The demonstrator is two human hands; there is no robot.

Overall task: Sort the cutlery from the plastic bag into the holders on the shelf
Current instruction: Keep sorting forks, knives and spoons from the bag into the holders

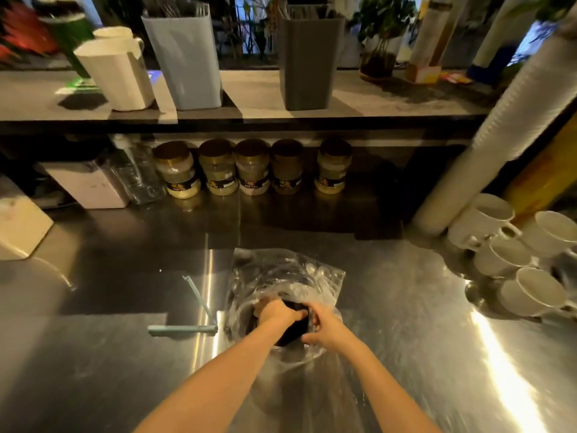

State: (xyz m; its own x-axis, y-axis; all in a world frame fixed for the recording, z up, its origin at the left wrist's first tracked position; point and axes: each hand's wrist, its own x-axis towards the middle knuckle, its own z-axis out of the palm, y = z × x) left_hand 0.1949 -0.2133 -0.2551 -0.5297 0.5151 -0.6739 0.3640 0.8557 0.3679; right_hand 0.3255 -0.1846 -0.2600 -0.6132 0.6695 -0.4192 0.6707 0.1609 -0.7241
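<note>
The crinkled clear plastic bag (282, 271) lies low in the centre of the frame on a shiny steel counter (406, 307), with something dark inside. Both hands meet at its mouth: the left hand (274, 311) curls over one rim and the right hand (324, 327) pinches the other. Along the top of the frame, tall plastic holders stand on the shelf (256, 95) — white (116, 75), pale blue (184, 62), dark grey (307, 62).

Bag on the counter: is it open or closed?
Open. The left hand and right hand grip the mouth of the bag and hold it apart, with a dark gap between them.
</note>
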